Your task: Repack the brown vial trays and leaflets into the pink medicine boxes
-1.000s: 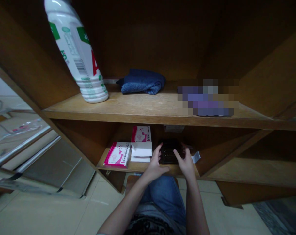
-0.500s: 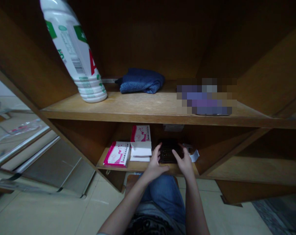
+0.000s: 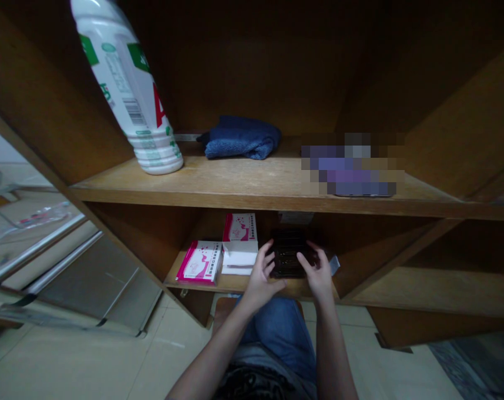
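Note:
Both my hands reach into the lower shelf (image 3: 235, 284) of a wooden cabinet. My left hand (image 3: 262, 272) grips the left side of a dark, ridged rectangular object (image 3: 288, 253), fingers curled on its edge. My right hand (image 3: 317, 270) holds its right side, fingers closed over it. The object looks slightly raised and tilted off the shelf board. Right of it a small white tag (image 3: 334, 264) pokes out behind my right hand. Two pink-and-white boxes sit to the left: one lying flat (image 3: 199, 262), one stacked on white packs (image 3: 240, 239).
On the upper shelf (image 3: 252, 186) stand a tall white bottle (image 3: 130, 89) at the left, a folded blue cloth (image 3: 240, 138) in the middle, and a blurred purple item (image 3: 352, 166) at the right. A glass door with metal rails (image 3: 47, 261) lies open at the left above a tiled floor.
Both hands closed in on the dark object; fingers that were spread beside it now wrap its two sides, and it has risen a little toward the back.

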Demonstrator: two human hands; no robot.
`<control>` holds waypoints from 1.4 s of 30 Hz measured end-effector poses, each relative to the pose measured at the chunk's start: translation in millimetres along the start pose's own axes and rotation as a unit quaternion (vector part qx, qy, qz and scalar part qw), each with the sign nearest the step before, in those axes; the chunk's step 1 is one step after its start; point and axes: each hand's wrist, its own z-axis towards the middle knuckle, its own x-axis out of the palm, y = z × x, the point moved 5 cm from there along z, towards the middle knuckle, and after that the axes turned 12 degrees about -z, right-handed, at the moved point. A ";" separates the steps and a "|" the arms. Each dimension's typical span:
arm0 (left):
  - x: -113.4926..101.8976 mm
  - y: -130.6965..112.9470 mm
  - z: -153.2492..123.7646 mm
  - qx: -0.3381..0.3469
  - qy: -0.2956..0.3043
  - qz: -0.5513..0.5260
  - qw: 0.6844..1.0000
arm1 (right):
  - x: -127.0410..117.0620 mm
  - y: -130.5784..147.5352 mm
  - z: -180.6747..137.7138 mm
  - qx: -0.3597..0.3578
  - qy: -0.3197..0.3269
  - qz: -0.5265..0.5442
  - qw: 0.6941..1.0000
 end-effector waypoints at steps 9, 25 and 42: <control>-11.3 -21.1 -3.1 0.066 -0.249 0.004 0.966 | 24.8 28.9 -23.4 -0.035 0.008 0.112 0.993; -48.8 -78.3 0.9 0.199 -0.223 0.137 0.944 | 72.0 75.0 -20.5 -0.117 0.246 0.138 0.952; -33.9 -82.3 8.1 0.157 0.053 0.322 0.932 | 63.9 70.4 -11.4 -0.149 0.199 0.104 0.963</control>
